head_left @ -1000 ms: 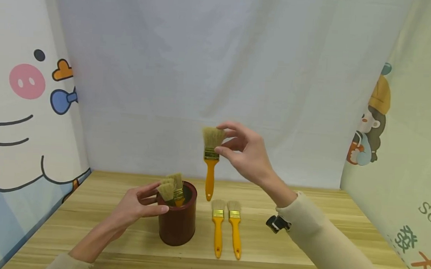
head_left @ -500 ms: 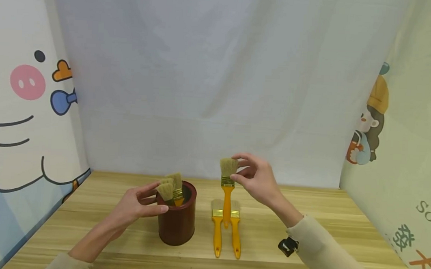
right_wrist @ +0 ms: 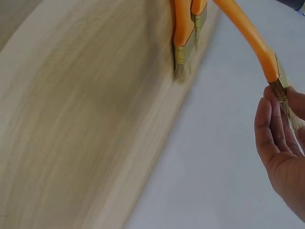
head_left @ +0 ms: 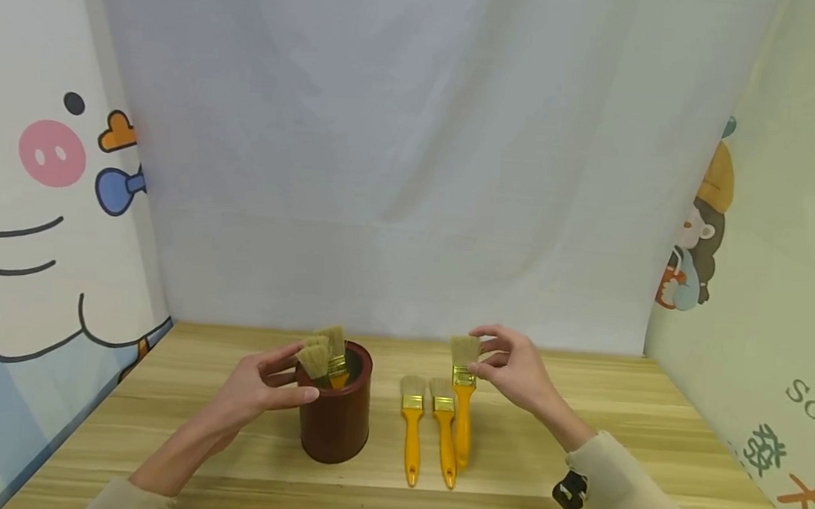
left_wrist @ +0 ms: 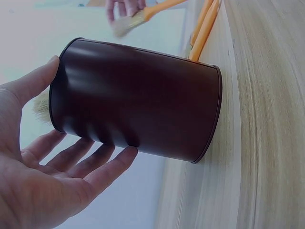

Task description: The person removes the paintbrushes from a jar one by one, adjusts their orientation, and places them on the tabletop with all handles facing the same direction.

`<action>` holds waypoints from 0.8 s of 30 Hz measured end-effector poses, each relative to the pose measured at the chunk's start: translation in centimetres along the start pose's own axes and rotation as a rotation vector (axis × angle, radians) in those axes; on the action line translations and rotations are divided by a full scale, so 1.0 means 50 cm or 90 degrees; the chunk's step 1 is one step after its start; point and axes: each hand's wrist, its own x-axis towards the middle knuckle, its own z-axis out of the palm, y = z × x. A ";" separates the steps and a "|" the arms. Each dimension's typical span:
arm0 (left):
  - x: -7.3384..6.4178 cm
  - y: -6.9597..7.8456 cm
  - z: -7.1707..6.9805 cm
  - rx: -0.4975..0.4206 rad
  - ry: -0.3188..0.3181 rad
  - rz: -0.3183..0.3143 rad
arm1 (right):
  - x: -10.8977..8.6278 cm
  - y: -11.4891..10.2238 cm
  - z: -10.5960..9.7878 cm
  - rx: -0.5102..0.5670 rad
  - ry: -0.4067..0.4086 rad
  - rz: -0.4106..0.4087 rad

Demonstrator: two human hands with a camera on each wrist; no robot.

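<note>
My left hand (head_left: 257, 385) holds a dark red cylindrical pot (head_left: 335, 427) from its left side, thumb at the rim. The left wrist view shows its fingers (left_wrist: 112, 167) curved along the wall of the pot. Several paintbrushes (head_left: 336, 358) stand in the pot, bristles up; their lower parts are hidden. My right hand (head_left: 515, 368) pinches another paintbrush (head_left: 464, 403) near its metal ferrule, bristles up and orange handle down. In the right wrist view this brush (right_wrist: 252, 40) is off the table. Beside it, two matching paintbrushes (head_left: 412, 431) lie parallel on the table.
The wooden table (head_left: 541, 477) ends at a pale hanging cloth (head_left: 412, 170) behind. Printed cartoon panels stand at the left (head_left: 48, 251) and right (head_left: 760, 265). A small black device (head_left: 570, 492) is at the right sleeve.
My right hand has lowered the paintbrush and carried it rightward, past the two lying brushes to their right side. The left hand and the pot have stayed put.
</note>
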 end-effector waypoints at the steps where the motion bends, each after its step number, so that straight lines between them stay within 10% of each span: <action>1: -0.001 0.000 0.000 -0.001 0.000 0.000 | -0.003 0.006 -0.004 0.002 -0.006 0.010; 24: 0.000 0.000 0.001 -0.012 -0.002 0.000 | -0.017 0.113 -0.005 0.039 -0.078 0.172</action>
